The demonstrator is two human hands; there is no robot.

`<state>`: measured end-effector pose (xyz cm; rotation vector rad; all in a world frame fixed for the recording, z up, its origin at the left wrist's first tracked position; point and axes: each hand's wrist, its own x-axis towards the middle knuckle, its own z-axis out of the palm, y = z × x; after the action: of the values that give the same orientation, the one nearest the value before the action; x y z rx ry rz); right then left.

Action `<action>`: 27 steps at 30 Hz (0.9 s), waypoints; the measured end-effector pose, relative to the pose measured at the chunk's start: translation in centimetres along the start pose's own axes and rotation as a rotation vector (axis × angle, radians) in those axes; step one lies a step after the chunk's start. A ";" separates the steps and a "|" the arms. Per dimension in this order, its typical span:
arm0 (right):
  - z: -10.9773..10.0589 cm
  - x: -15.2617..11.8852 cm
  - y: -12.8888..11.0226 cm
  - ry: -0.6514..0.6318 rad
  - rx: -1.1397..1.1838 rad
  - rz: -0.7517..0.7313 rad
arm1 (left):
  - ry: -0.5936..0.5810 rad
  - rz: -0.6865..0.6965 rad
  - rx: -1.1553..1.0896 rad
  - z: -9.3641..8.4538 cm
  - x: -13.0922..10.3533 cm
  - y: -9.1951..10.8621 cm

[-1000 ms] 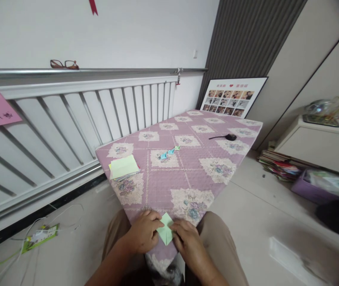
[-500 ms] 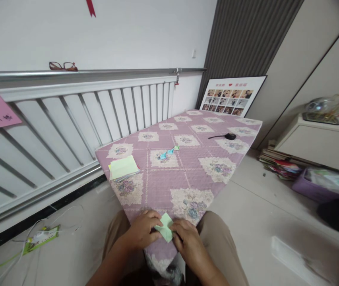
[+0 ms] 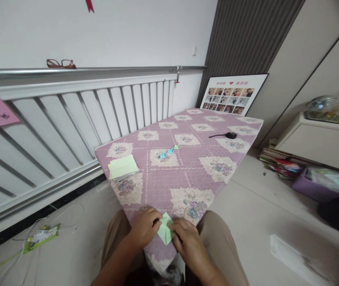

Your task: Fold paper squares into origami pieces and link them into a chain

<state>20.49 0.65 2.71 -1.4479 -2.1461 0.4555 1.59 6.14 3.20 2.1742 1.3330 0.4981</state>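
Observation:
A light green folded paper (image 3: 165, 229) lies at the near corner of the cloth-covered table, diamond-shaped with creased flaps. My left hand (image 3: 146, 225) pinches its left edge between thumb and fingers. On the opposite edge rest the fingers of my right hand (image 3: 187, 238), bent and close together. Farther up the table, small folded papers form a short row: a blue one (image 3: 163, 155), another blue one (image 3: 170, 151) and a green one (image 3: 177, 147). A stack of square paper (image 3: 124, 167), pale green on top, sits at the table's left edge.
The patterned tablecloth (image 3: 163, 182) reaches back to a framed photo board (image 3: 231, 95). A black item with a thin tail (image 3: 231, 135) lies at the table's right. A white radiator (image 3: 112, 107) runs along the left. A power strip (image 3: 41, 238) with cables is on the floor.
My left hand's fingers have drawn in and its thumb has moved up along the green paper's left edge. More of the paper's lower left side shows. My right hand has hardly moved.

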 end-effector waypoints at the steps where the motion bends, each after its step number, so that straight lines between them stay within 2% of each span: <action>1: -0.2 0.0 -0.1 -0.014 -0.016 -0.008 | 0.014 -0.009 0.003 0.1 0.0 0.1; 6: -0.5 0.3 -0.8 -0.103 -0.131 -0.013 | 0.074 -0.042 -0.006 0.7 0.1 0.0; 13: 0.0 0.7 -1.3 -0.125 -0.230 0.021 | 0.104 -0.041 0.016 1.0 -0.2 -0.4; 19: 0.2 1.5 -1.5 -0.126 -0.279 0.062 | 0.055 0.096 0.087 0.8 -0.8 -1.1; 23: 0.1 2.0 -1.0 -0.134 -0.251 0.068 | 0.041 0.134 0.151 0.7 -1.2 -1.6; 27: 0.1 2.2 -0.4 -0.147 -0.231 0.057 | -0.021 0.183 0.140 0.0 -1.6 -1.5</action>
<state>19.48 2.52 3.32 -1.6502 -2.3418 0.3533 -0.14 5.25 2.26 2.4242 1.1955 0.4616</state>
